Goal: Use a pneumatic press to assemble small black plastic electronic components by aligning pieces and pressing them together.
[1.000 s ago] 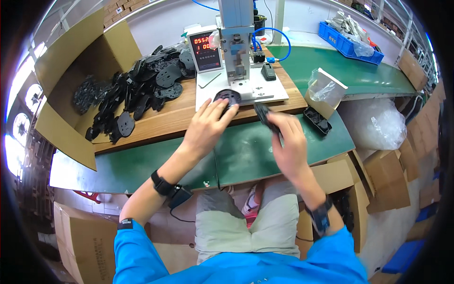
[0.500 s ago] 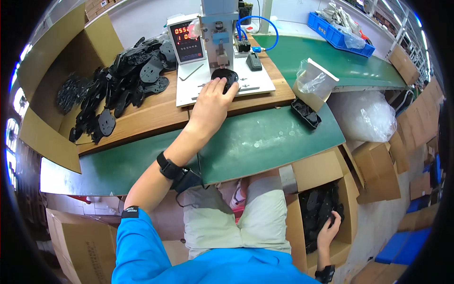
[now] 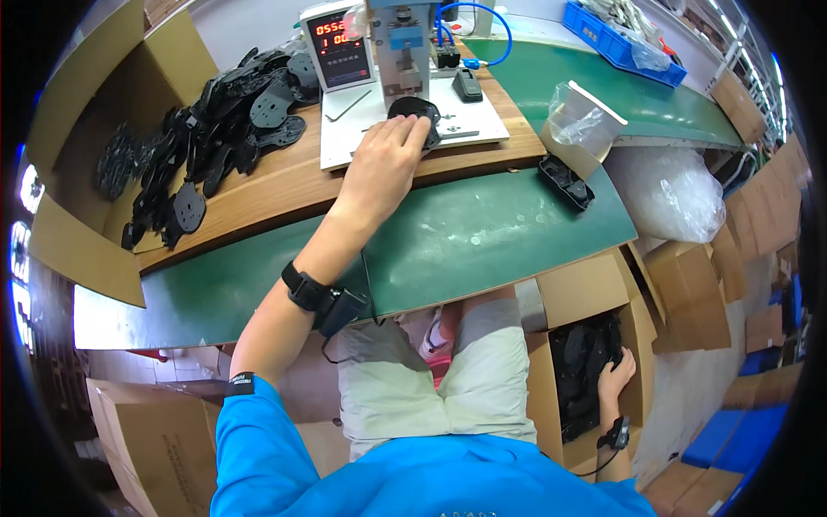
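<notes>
My left hand [image 3: 383, 164] reaches to the bench press [image 3: 405, 65] and grips a black plastic part [image 3: 415, 109] with bent fingers, on the white base plate [image 3: 345, 142] under the press head. Its fingertips hide part of that piece. Down at the right, my right hand [image 3: 617, 377] is inside an open carton [image 3: 543, 383] of black plastic parts [image 3: 586, 366]. Its fingers curl at the right side of the pile, and whatever they hold is hidden.
Loose black plates [image 3: 276, 108] heap up at the left, spilling from a carton [image 3: 69, 155]. A counter with red digits [image 3: 340, 52] stands beside the press. On the green table [image 3: 482, 233] lie a black tray-like part [image 3: 566, 183] and a bin with clear film [image 3: 581, 129].
In the carton my right hand has moved up and to the right along the pile. My left hand stays on the black part at the press. The whole view has shifted slightly.
</notes>
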`<state>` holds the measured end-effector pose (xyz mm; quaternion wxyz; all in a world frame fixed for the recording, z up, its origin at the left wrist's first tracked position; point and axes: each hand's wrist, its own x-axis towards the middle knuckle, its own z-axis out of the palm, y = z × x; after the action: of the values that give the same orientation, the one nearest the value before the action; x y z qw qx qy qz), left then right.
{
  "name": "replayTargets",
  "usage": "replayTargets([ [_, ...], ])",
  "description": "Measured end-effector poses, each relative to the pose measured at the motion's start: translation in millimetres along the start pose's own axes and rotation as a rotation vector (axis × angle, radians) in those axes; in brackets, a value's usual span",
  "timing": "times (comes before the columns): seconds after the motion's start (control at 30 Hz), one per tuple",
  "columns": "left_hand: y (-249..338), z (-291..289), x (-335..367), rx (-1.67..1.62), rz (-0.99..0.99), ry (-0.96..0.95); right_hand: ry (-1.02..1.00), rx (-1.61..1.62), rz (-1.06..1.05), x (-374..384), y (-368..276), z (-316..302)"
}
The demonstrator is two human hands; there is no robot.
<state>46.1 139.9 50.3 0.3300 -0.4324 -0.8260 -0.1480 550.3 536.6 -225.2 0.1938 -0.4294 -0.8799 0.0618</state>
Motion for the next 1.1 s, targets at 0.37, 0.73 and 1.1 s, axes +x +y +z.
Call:
replayTargets([
  [0.37,-14,1,-19,-0.023,-0.018,0.061,0.201,0.749,-1.013,44,-386,-151],
  [0.73,-24,11,-23,-0.420,-0.048,0.239,0.196,0.431,-1.187,136,-574,-85],
  [1.1,-164,-2,-50,0.337,-0.749,0.414,0.080,0.399,-1.180,139,-584,-104],
])
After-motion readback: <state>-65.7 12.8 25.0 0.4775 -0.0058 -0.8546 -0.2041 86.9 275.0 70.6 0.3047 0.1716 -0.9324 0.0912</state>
